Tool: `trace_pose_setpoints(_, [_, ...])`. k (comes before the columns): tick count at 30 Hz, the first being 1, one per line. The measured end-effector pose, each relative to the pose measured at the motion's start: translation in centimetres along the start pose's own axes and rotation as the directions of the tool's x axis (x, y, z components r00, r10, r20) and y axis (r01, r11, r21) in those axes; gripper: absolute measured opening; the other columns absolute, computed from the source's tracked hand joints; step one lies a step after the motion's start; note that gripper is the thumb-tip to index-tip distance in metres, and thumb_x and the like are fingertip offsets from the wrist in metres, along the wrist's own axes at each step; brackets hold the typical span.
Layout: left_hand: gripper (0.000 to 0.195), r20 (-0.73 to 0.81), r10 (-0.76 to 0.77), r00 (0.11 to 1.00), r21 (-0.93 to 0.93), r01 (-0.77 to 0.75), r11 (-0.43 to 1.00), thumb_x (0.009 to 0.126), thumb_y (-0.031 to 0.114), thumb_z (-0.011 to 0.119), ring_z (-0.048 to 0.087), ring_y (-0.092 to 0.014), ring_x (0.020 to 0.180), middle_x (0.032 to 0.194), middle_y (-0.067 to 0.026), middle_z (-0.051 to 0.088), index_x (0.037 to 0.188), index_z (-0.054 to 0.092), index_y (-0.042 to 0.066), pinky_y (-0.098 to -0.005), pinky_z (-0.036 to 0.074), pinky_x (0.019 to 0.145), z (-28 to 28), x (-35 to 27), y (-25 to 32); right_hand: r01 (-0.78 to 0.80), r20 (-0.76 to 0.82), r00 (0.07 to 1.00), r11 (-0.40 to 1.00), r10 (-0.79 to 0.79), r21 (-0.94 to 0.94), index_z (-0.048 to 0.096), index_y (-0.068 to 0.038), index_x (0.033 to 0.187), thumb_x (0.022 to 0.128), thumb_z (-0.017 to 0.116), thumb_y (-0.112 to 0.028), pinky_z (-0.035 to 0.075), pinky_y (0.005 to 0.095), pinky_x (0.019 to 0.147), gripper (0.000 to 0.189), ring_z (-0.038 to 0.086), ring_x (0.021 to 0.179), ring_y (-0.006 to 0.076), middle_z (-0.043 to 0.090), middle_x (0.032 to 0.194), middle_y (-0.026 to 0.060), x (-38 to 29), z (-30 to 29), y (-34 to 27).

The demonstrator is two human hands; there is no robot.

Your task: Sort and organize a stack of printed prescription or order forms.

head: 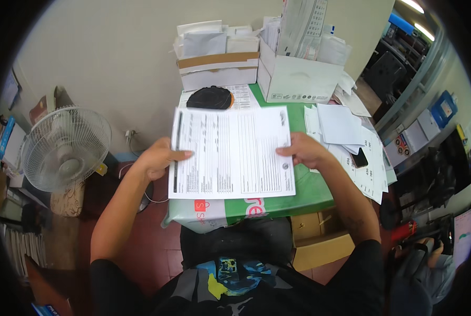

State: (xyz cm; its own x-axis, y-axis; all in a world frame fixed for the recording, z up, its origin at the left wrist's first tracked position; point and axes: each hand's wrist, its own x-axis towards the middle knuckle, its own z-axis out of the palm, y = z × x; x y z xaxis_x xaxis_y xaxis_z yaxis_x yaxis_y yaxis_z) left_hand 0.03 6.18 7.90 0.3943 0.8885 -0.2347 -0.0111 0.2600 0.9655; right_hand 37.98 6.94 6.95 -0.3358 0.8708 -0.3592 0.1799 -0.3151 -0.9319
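Observation:
Between my two hands a stack of printed paper forms (231, 154) is held up over the near part of a table with a green plastic cover (308, 187). My left hand (162, 158) grips its left edge, thumb on top. At the right edge my right hand (302, 150) pinches it the same way. The print lies sideways to me. Just beyond the forms a black cloth item (210, 98) rests on another printed sheet (241, 94). To the right of my right hand are folded white papers (340, 124), loose printed sheets (362, 179) and a dark phone (360, 158).
Two cardboard boxes of papers, a left one (219, 77) and a right one (304, 81), stand at the table's back against the wall. A fan (67, 150) is at left. An open carton (322, 247) sits below the table. A person (425, 268) is at far right.

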Motion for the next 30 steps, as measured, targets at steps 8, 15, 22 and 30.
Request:
trace_pose_setpoints(8, [0.042, -0.177, -0.304, 0.936, -0.034, 0.303, 0.952, 0.087, 0.007, 0.065, 0.069, -0.026, 0.091, 0.107, -0.0172, 0.067, 0.124, 0.053, -0.006, -0.0387, 0.056, 0.074, -0.4, 1.9, -5.6, 0.501, -0.085, 0.684, 0.551, -0.724, -0.668, 0.065, 0.003, 0.107, 0.079, 0.062, 0.001, 0.052, 0.0320, 0.067, 0.028, 0.067, 0.073, 0.0202, 0.068, 0.081, 0.0156, -1.7, 4.4, 6.7])
trace_pose_setpoints(15, [0.042, -0.038, 0.536, 0.844, 0.852, -0.253, 0.459, 0.090, 0.010, 0.061, 0.068, -0.038, 0.091, 0.097, -0.0261, 0.066, 0.126, 0.044, -0.004, -0.0409, 0.053, 0.079, 2.4, -1.7, -7.3, -0.068, -0.083, 0.989, 0.862, 0.126, 0.502, 0.057, 0.009, 0.115, 0.087, 0.063, -0.004, 0.055, 0.0308, 0.081, 0.031, 0.068, 0.088, 0.0219, 0.068, 0.099, 0.0169, -0.2, 0.7, 2.8])
trace_pose_setpoints(22, [0.042, -0.162, -0.195, 0.967, -0.287, 0.143, 0.947, 0.086, 0.005, 0.066, 0.066, -0.020, 0.089, 0.102, -0.0148, 0.067, 0.124, 0.048, -0.004, -0.0328, 0.053, 0.079, 0.5, 0.8, -5.9, 0.543, -0.160, 0.704, 0.670, -0.692, -0.507, 0.064, 0.007, 0.105, 0.088, 0.059, 0.002, 0.055, 0.0354, 0.075, 0.018, 0.068, 0.082, 0.0206, 0.070, 0.094, 0.0117, -2.0, 3.2, 6.0])
trace_pose_setpoints(30, [0.042, -0.399, 0.569, 0.719, 0.133, -0.569, 0.812, 0.083, -0.001, 0.066, 0.062, -0.015, 0.092, 0.104, -0.0114, 0.065, 0.121, 0.051, -0.004, -0.0280, 0.050, 0.083, 4.1, -1.2, -5.1, 0.595, -0.301, 0.789, 0.789, -0.536, 0.153, 0.050, 0.007, 0.126, 0.088, 0.060, -0.004, 0.050, 0.0312, 0.088, 0.041, 0.064, 0.096, 0.0188, 0.065, 0.110, 0.0143, -3.3, 3.3, 3.4])
